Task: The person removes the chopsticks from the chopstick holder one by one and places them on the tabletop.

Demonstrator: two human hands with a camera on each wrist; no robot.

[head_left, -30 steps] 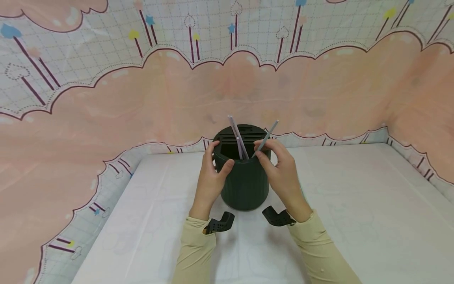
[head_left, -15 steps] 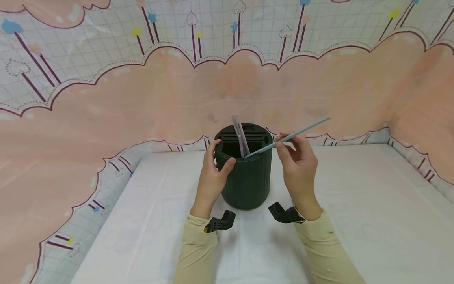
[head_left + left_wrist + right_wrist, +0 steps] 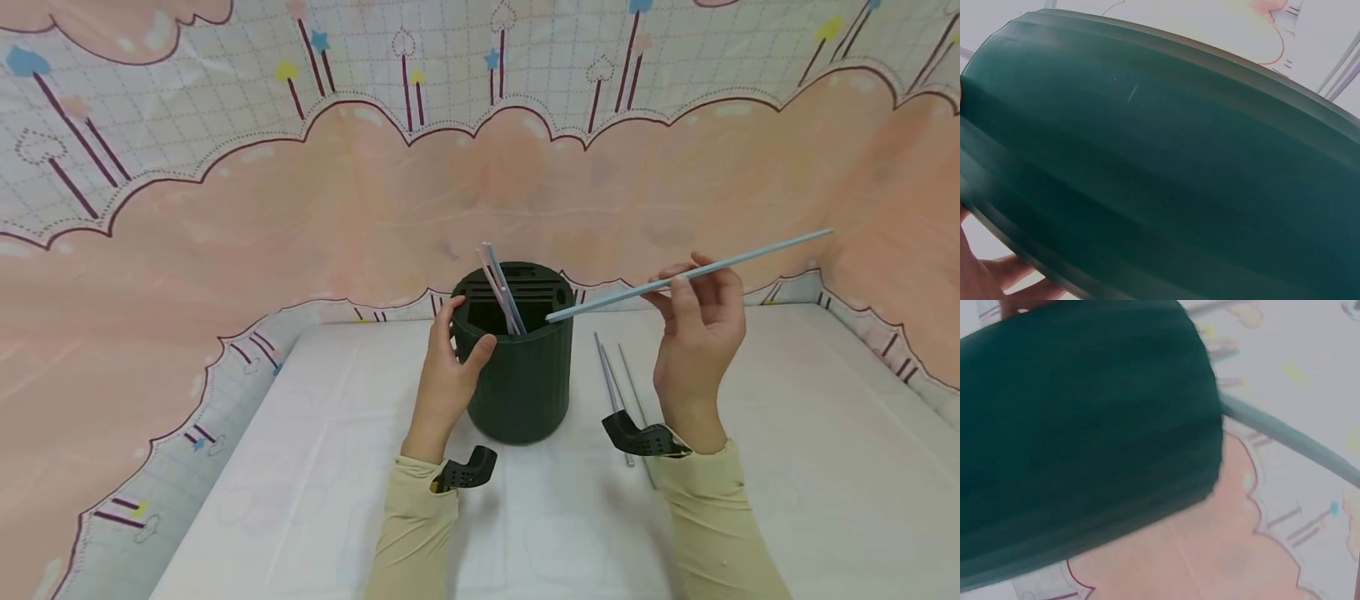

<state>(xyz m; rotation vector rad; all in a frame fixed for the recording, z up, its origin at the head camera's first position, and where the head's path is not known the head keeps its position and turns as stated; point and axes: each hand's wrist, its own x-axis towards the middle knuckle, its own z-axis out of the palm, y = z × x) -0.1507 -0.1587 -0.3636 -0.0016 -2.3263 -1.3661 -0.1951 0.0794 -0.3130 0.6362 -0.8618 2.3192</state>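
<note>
A dark green ribbed utensil holder stands upright on the table, its top slotted at the back. My left hand grips its left side, thumb over the front rim. Pink and blue chopsticks lean together in the front opening. Between thumb and fingers, my right hand pinches a light blue chopstick, whose left end overlaps the holder's right rim. The right wrist view also catches this chopstick slanting away from the holder's edge. In the left wrist view, the holder's wall fills most of the frame.
Purple chopsticks and a pale green chopstick lie on the white table right of the holder, partly hidden by the right wrist's camera mount. A patterned cloth rises behind the table.
My right hand has moved right from the holder, drawing the light blue chopstick out and tilting it nearly level. Chopsticks on the table have come into sight. The left hand stays on the holder.
</note>
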